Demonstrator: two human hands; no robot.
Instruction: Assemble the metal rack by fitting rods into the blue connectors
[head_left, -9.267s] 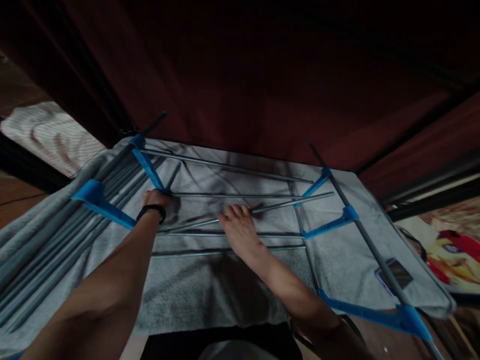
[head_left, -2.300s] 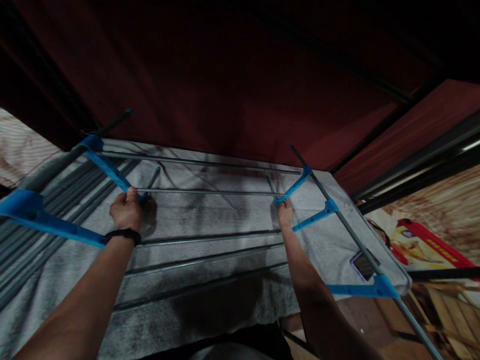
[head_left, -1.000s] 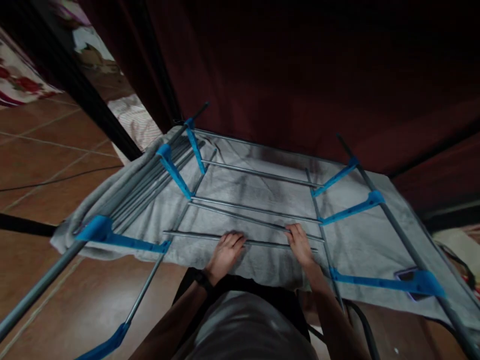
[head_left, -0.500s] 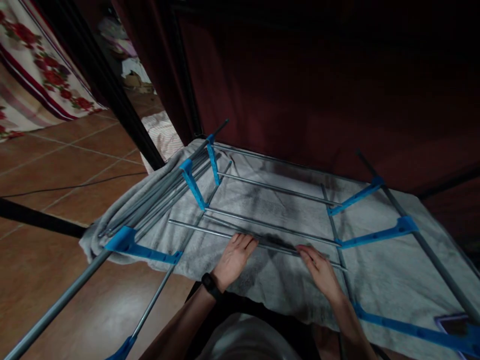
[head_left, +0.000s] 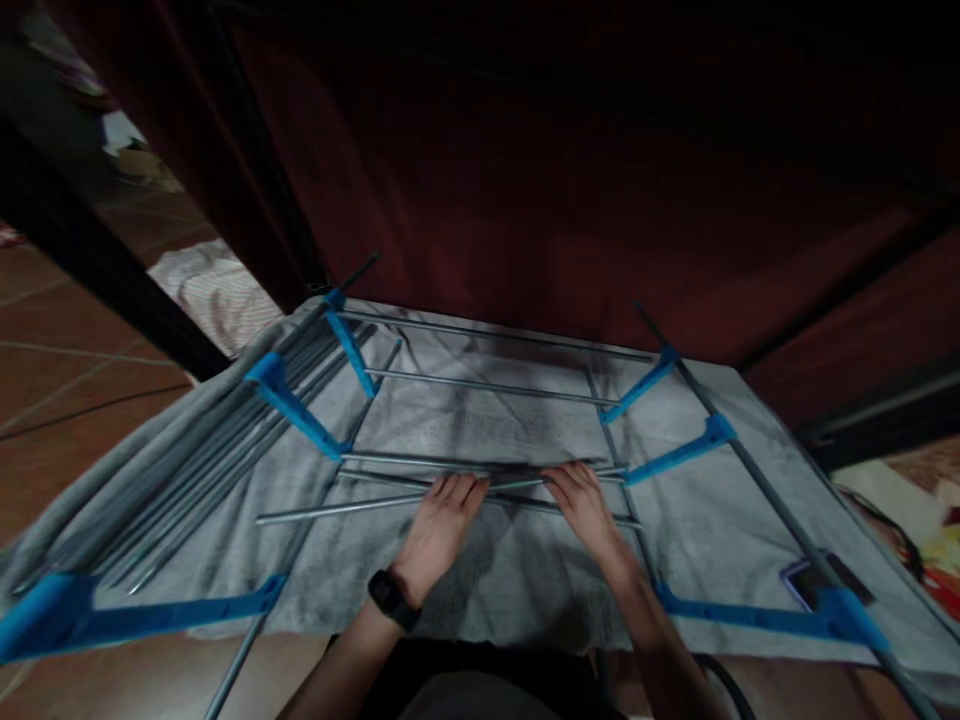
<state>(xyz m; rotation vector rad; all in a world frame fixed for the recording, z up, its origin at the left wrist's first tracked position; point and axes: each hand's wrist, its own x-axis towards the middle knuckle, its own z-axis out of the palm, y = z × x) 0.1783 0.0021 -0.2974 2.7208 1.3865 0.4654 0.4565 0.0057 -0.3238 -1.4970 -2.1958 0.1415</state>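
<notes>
A thin grey metal rod [head_left: 337, 509] lies across the near part of a rack frame. My left hand [head_left: 444, 530] is closed on its middle, with a black watch on that wrist. My right hand [head_left: 583, 508] grips the same rod farther right, its fingers curled over the top. The rod's left end sticks out past the frame's left bar; its right end, near a blue bracket [head_left: 679, 455], is hard to tell apart from the crossbars. Another blue bracket [head_left: 300, 410] stands on the left side. Crossbars [head_left: 487, 383] span the two sides beyond my hands.
Several loose rods [head_left: 232, 455] lie in a bundle at the left on the grey blanket [head_left: 525, 590]. A phone [head_left: 802, 580] rests at the right beneath the frame's side pole. Behind the surface hangs a dark red curtain [head_left: 525, 200]. Tiled floor shows at the left.
My view has swung to the right. The rod in my hands has turned, its right end now farther from me, and my right hand has moved away from my body with it.
</notes>
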